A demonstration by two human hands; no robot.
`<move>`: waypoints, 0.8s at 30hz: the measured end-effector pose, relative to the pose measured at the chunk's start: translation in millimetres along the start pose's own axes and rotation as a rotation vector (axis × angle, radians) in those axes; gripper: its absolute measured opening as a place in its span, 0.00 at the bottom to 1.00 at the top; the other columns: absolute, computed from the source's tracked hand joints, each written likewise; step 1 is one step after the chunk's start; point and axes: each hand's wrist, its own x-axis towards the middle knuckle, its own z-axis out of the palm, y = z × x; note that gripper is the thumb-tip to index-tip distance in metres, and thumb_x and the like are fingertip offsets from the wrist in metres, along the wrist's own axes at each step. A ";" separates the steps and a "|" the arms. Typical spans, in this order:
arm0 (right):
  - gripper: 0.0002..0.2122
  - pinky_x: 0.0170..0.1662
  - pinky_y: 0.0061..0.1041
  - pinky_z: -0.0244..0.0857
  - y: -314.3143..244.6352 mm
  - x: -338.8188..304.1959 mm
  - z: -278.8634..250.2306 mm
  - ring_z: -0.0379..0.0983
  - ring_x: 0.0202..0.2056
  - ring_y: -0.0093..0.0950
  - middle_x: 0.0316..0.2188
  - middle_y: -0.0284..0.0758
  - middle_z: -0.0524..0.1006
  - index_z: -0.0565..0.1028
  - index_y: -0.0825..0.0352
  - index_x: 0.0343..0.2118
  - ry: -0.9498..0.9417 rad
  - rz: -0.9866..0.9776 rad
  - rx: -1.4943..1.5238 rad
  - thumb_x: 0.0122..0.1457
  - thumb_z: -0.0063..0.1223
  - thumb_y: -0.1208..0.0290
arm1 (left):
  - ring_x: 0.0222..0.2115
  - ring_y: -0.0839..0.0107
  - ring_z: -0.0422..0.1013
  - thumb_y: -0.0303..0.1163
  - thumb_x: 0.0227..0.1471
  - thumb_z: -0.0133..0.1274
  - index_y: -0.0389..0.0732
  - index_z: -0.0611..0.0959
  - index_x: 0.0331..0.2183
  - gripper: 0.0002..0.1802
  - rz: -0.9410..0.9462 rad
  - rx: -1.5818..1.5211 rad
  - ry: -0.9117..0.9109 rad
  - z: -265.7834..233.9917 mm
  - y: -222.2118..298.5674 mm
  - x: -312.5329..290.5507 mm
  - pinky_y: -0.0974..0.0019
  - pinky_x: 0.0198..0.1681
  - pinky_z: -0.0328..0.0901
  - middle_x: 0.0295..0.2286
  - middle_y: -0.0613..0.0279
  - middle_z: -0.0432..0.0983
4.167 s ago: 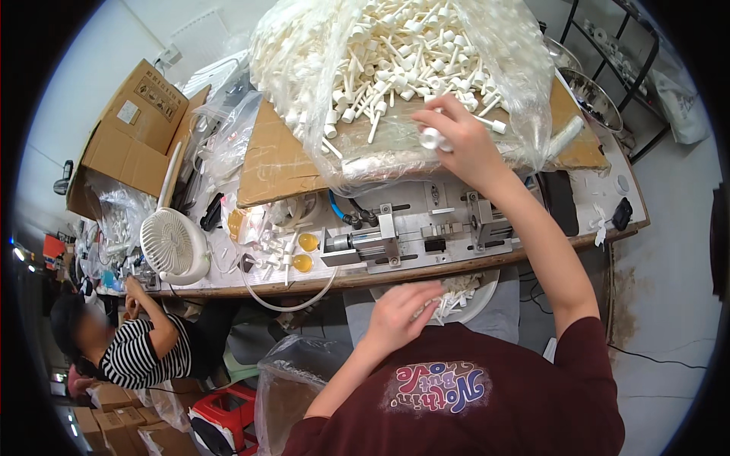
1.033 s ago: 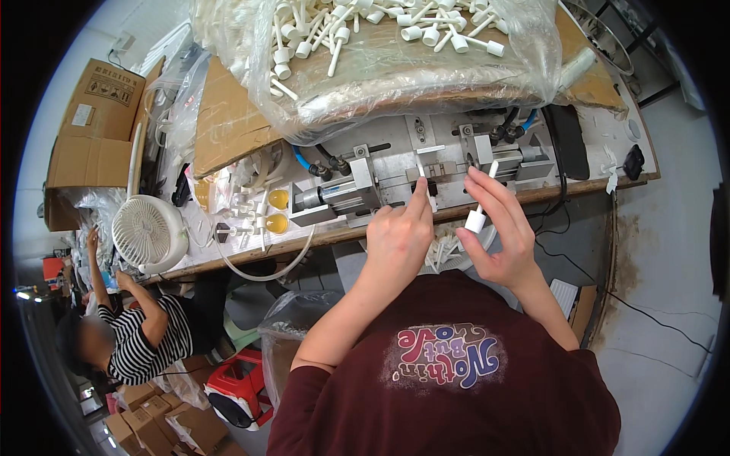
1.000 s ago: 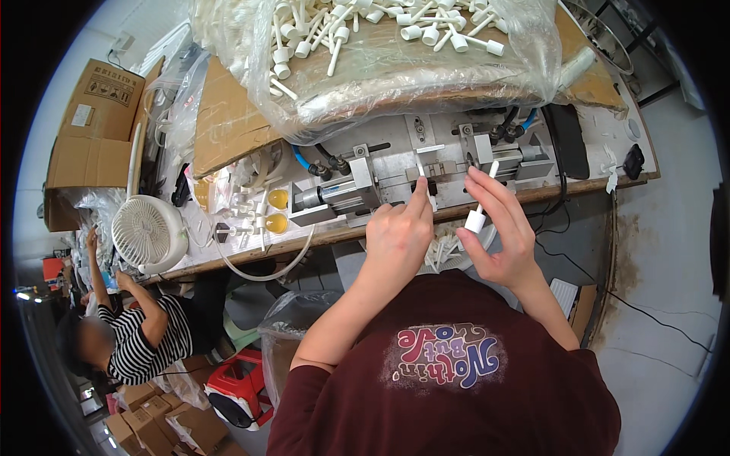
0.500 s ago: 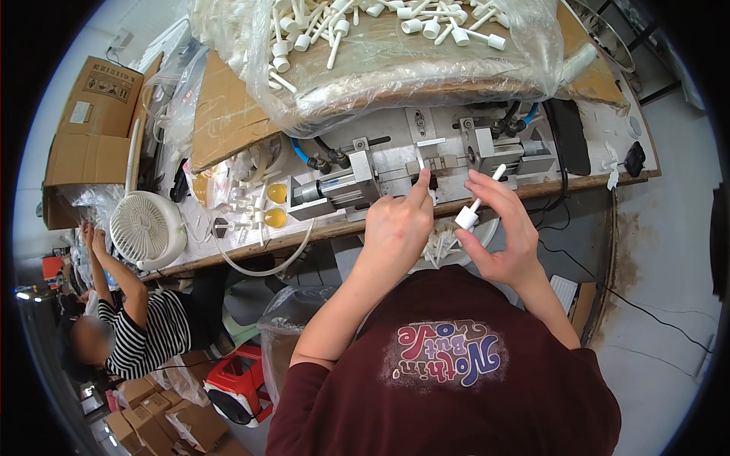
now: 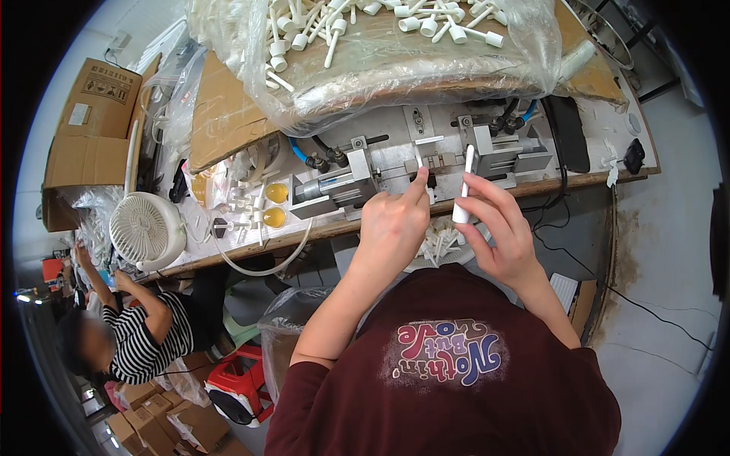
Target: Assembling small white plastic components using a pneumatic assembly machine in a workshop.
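My left hand reaches to the metal fixture in the middle of the bench. Its index finger stretches forward, the tip against a slim white stem at the fixture, while the other fingers curl under and the thumb is hidden. Whatever lies beneath that hand cannot be made out. In my right hand a white plastic stick with a wider cup-shaped end stands nearly upright, pinched between thumb and fingers, just in front of the right-hand air cylinder. The left-hand air cylinder lies left of the fixture.
A plastic bag with many similar white pieces lies on cardboard behind the fixture. More white pieces fill a bowl below my hands. A white fan, yellow cups and a hose are at left. A striped-shirt person works nearby.
My right hand has turned the white stick from a slant to nearly upright and shifted it slightly left. My left hand has barely moved. At far left, the other person's hands have moved apart.
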 end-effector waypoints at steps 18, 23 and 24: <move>0.14 0.30 0.20 0.71 1.2 7.5 42.5 0.76 0.24 0.22 0.53 0.49 0.74 0.73 0.73 0.36 -0.322 -0.142 -0.521 0.45 0.55 0.74 | 0.24 0.64 0.77 0.38 0.40 0.67 0.40 0.85 0.30 0.14 -0.104 -0.375 -0.331 -1.2 7.4 -55.5 0.62 0.28 0.70 0.31 0.64 0.81; 0.16 0.26 0.21 0.69 2.8 12.2 47.3 0.73 0.21 0.23 0.55 0.47 0.73 0.74 0.73 0.39 -0.382 -0.135 -0.535 0.44 0.55 0.76 | 0.24 0.62 0.76 0.43 0.38 0.69 0.41 0.85 0.32 0.20 -0.087 -0.391 -0.274 3.9 6.2 -55.2 0.61 0.27 0.69 0.27 0.63 0.79; 0.16 0.27 0.20 0.69 4.9 14.0 45.7 0.74 0.21 0.21 0.53 0.48 0.74 0.74 0.73 0.38 -0.349 -0.167 -0.527 0.44 0.55 0.74 | 0.24 0.62 0.76 0.44 0.38 0.69 0.41 0.85 0.32 0.21 -0.085 -0.405 -0.264 4.9 6.2 -55.1 0.61 0.27 0.68 0.27 0.63 0.79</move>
